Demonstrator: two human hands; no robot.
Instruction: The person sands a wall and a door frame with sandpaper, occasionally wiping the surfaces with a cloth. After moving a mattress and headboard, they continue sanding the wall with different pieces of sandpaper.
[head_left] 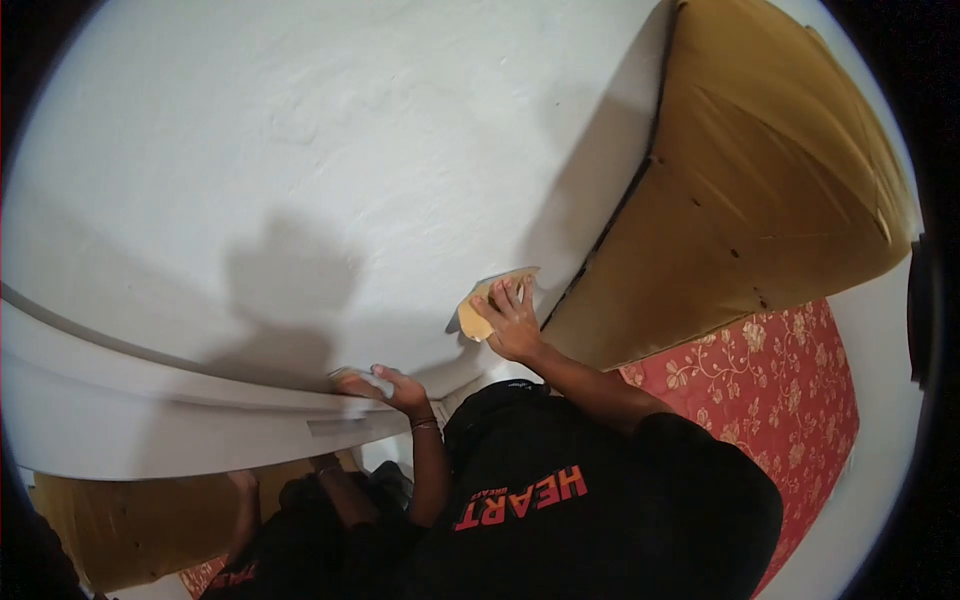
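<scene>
My right hand presses a yellow-tan sheet of sandpaper with a grey underside against the white wall, its fingers spread over the sheet. Lower and to the left, my left hand is at the top edge of a white curved frame. Its thumb is raised, and a pale flat piece shows between the thumb and fingers. What that piece is, I cannot make out.
A mustard-brown padded panel with a dark edge stands against the wall on the right. Below it lies red floral fabric. Under the white frame, a mirror reflects the panel and my arms. My shadow falls on the wall.
</scene>
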